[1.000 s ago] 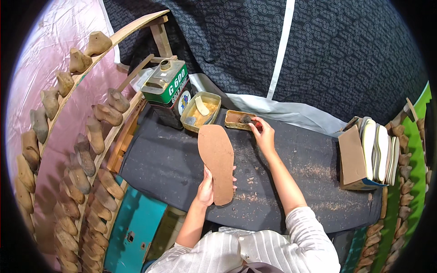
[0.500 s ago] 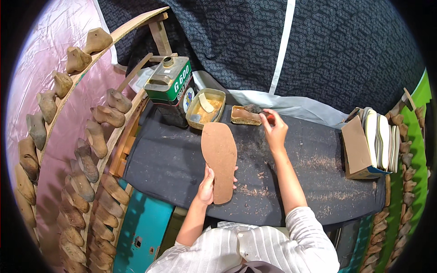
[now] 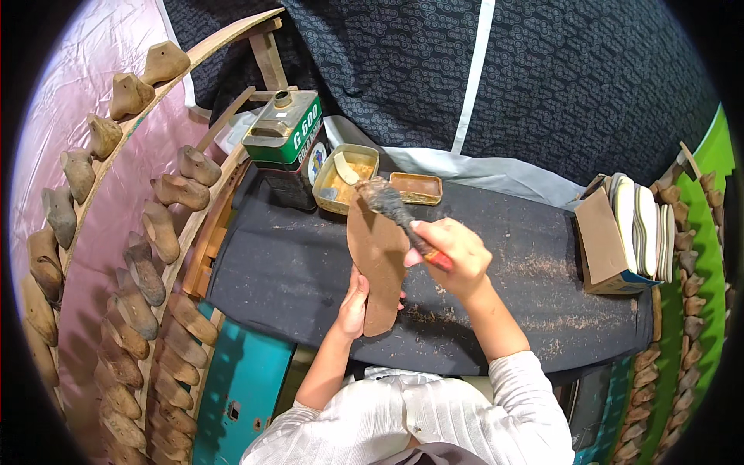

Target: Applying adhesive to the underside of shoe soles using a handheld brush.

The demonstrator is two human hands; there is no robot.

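My left hand [image 3: 354, 305] is closed round the lower part of a flat brown insole board [image 3: 377, 271], which is held up off the table with its wide end pointing away from me. In my right hand [image 3: 457, 257] is a brush [image 3: 395, 215] with a red-tipped handle and a dark, caked head. The brush head lies over the far end of the insole board; whether it touches cannot be told. Just beyond stand a rectangular tub [image 3: 362, 155] with pale scraps inside and a smaller shallow tin [image 3: 418, 200] with a brown content.
A green and black metal can [image 3: 273, 147] stands at the back left of the dark table cover [image 3: 511, 263], which has shavings on it. To the right is a cardboard box [image 3: 603, 240] of pale soles [image 3: 642, 225]. Wooden shoe lasts [image 3: 143, 267] line racks on both sides.
My right hand has lifted the brush from the small tin and brought it left and nearer, over the insole board's far end. The board has tilted slightly in my left hand.
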